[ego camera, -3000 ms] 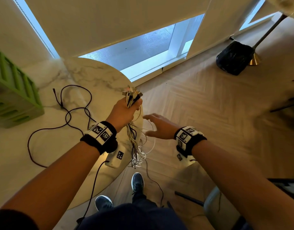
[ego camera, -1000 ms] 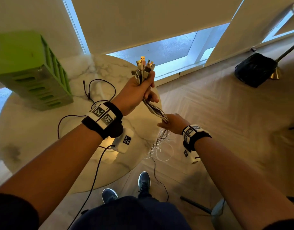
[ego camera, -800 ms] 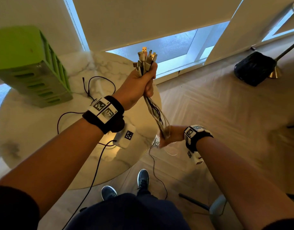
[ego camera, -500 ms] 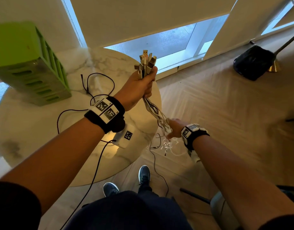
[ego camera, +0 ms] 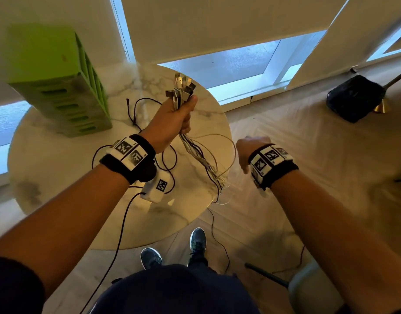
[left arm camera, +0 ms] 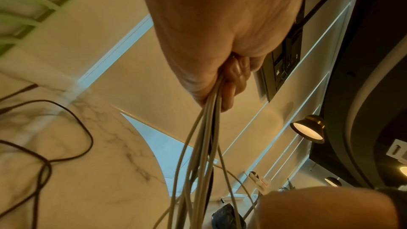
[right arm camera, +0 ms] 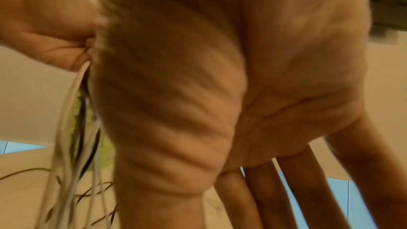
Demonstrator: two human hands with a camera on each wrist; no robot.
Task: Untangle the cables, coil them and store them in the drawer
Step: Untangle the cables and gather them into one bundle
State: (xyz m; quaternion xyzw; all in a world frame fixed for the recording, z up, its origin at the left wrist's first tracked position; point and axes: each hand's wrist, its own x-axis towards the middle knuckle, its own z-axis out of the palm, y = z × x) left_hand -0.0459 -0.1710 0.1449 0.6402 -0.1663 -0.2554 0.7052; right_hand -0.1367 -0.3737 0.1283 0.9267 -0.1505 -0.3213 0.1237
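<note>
**Right hand off the cable bundle, left hand gripping it**

Half a second ago I saw the right hand closed around the hanging cables below the left fist. Now the right hand [ego camera: 251, 150] has let go and sits beside the strands, apart from them, fingers straight and spread in the right wrist view [right arm camera: 286, 93]. The left hand [ego camera: 172, 123] keeps its fist wrapped around the cable bundle [ego camera: 201, 159], raised over the round marble desk [ego camera: 59, 177]. The connector ends [ego camera: 182, 89] stick up out of the fist; the white and dark strands trail down past the desk's edge toward the floor.

A green drawer unit [ego camera: 59, 87] stands on the far left of the desk; I cannot tell what its drawers hold. A loose black cable [ego camera: 136, 114] lies looped on the desk between the unit and the left wrist. On the floor to the far right, a black object [ego camera: 353, 98] sits beside a lamp base.
</note>
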